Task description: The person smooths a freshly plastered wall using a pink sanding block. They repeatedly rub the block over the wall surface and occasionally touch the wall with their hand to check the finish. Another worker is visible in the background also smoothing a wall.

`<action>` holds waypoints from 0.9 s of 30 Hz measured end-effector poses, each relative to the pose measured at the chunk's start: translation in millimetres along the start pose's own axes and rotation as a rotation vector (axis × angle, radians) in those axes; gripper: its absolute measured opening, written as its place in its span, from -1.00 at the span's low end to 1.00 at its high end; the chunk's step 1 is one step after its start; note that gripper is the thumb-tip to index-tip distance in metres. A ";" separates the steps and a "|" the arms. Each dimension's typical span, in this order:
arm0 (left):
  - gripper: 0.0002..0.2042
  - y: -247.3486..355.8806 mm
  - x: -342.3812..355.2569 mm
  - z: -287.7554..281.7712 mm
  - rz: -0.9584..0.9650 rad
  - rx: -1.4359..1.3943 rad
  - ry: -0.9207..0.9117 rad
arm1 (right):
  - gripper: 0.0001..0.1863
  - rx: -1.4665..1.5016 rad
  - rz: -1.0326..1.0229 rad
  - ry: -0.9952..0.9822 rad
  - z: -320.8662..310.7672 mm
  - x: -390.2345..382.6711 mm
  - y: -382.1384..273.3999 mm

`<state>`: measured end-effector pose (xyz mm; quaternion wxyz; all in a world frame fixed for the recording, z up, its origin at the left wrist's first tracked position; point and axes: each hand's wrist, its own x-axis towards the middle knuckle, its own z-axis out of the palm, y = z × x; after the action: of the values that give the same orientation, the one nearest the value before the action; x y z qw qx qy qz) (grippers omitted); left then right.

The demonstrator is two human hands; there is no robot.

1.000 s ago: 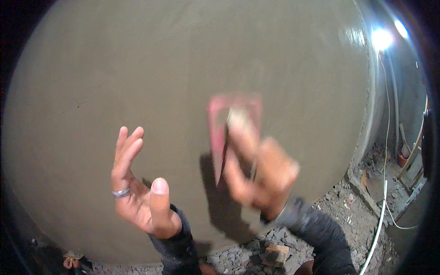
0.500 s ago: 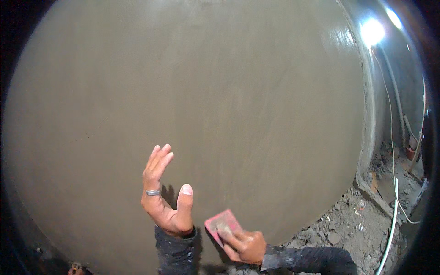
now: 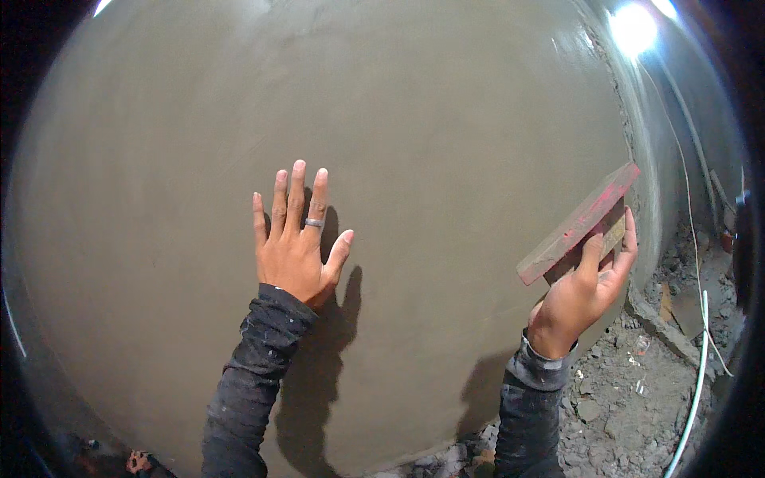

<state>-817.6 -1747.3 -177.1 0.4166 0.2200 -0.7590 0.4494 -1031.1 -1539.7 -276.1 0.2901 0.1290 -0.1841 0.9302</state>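
My left hand point(image 3: 295, 247), with a ring on one finger, is spread against the smooth grey plastered wall point(image 3: 414, 119), palm to the surface, casting a shadow below it. My right hand point(image 3: 588, 279) grips a block-like float point(image 3: 575, 221) with pink-stained edges, raised and angled near the wall's right edge, its face turned away from me. Whether the float touches the plaster is unclear.
At right are a recessed corner, a bright lamp point(image 3: 633, 30), a thin cable point(image 3: 690, 191), a white pipe point(image 3: 695, 398), and grey rubble point(image 3: 610, 402). Another person point(image 3: 139, 462) is partly visible at the bottom left edge.
Over the last second my left hand has turned from upright and sideways to flat on the wall, higher up. The float went down, then rose to the right, tilting up.
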 end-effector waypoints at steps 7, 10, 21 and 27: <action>-0.22 4.4 2.7 4.5 0.048 0.121 -0.051 | -0.39 -0.053 -0.182 -0.015 -19.1 9.3 13.0; -0.21 6.1 0.0 5.8 0.050 0.161 -0.046 | -0.35 -0.045 -0.219 -0.049 -24.2 -0.7 16.9; -0.16 11.3 3.7 -15.9 0.137 0.163 -0.062 | -0.35 -0.053 -0.140 -0.364 -40.9 -42.5 22.8; -0.16 24.2 -37.9 -27.5 0.118 -0.046 -0.191 | -0.40 -0.199 -0.338 -0.449 2.2 -22.9 29.9</action>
<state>-801.7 -1712.9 -213.8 0.3204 0.2071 -0.8170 0.4325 -1030.1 -1574.7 -290.0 0.4042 0.3312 -0.3098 0.7943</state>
